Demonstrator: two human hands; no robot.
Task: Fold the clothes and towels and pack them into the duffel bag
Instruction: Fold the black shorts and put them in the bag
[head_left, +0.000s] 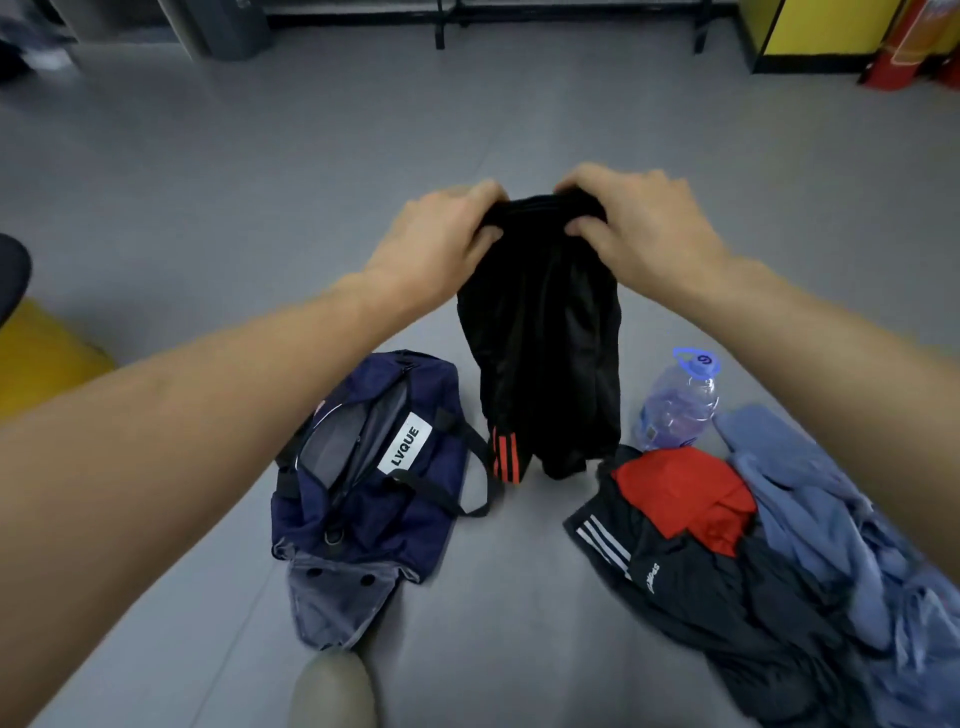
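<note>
I hold the black garment (545, 338) pinched at its top edge. My left hand (441, 234) and right hand (639, 223) are close together, fingers curled over the far side of the cloth and thumbs pressing on the near side. Held this way it hangs straight down and its own weight pulls the creases out before I fold it. It hangs over the gap between the duffel bag (363, 467) and the pile, red-striped hem lowest; whether it is shorts or doubled trousers I can't quite tell through the blur. The bag lies on the floor (519, 597) to my left, zip open and mouth up, ready for a folded piece. The rest waits on my right: a red top (680, 493) on a dark jacket (701, 582), blue cloth (810, 493) beside them, and a water bottle (680, 405) just behind.
</note>
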